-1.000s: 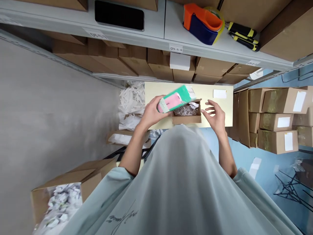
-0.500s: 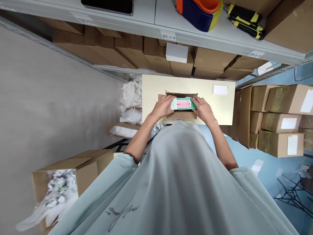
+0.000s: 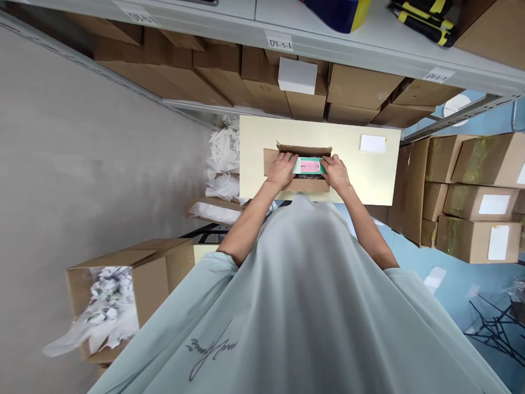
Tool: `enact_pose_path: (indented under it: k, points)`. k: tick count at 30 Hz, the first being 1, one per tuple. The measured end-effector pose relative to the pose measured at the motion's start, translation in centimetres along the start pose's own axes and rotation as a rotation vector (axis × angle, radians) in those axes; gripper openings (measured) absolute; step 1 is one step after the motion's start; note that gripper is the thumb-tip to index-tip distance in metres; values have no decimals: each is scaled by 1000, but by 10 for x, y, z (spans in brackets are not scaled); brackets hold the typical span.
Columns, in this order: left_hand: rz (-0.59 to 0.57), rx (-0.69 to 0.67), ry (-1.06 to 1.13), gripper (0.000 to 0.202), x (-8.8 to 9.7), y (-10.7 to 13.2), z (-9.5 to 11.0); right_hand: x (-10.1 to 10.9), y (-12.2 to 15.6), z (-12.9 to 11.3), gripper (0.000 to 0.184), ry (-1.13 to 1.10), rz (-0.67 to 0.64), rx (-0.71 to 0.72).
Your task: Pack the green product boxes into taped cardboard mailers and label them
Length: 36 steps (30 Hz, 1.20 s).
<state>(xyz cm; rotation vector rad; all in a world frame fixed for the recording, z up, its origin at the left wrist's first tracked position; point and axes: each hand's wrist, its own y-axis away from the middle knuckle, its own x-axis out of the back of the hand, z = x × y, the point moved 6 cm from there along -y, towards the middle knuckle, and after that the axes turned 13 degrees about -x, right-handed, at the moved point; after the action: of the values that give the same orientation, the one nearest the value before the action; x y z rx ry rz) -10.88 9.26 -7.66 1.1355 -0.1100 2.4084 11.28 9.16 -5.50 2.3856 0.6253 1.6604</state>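
A small open cardboard box sits on a pale yellow tabletop. Inside it lies a green and pink product package. My left hand grips the package's left end and my right hand grips its right end, both down in the box opening. The fingers of both hands are curled round the package. Clear wrapping shows in the box under the package.
A white card lies at the tabletop's right. Shelves of brown cartons stand behind, with a white box. Stacked labelled cartons stand at right. White paper filling lies left of the table; a carton of filler stands nearer me.
My left hand brought the package down from above the box; my right hand joined it, and both have lowered it into the box opening.
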Motion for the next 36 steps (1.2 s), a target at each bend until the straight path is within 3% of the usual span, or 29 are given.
enact_pose_path:
  k: [4, 8, 12, 16, 18, 20, 23, 25, 29, 33, 36]
  points:
    - [89, 23, 13, 59, 0, 5, -2, 0, 1, -3, 39, -45, 22, 5]
    - [55, 60, -46, 38, -2, 12, -3, 9, 15, 4, 38, -99, 107, -31]
    - [2, 210, -75, 38, -11, 10, -5, 12, 31, 19, 36, -149, 175, -162]
    - [3, 243, -92, 43, -13, 8, 4, 0, 37, 28, 33, -159, 98, -296]
    - [79, 207, -106, 40, -6, 15, 10, -6, 38, 30, 32, -189, 58, -322]
    - [239, 229, -135, 41, 9, 31, 10, -9, 38, 32, 34, -214, 28, -352]
    - [528, 384, -173, 60, 31, 64, -5, -12, 37, 36, 33, -219, -7, -406]
    - [640, 510, -136, 69, 37, 81, -21, -11, 36, 35, 30, -208, -17, -417]
    - [661, 591, 12, 52, 36, 89, -40, -6, 39, 30, 24, -167, -17, -427]
    - [689, 520, 43, 40, 36, 94, -25, -3, 49, 23, 25, -123, -7, -436]
    - [724, 523, 69, 41, 34, 117, -13, -5, 60, 11, 25, -65, 6, -425]
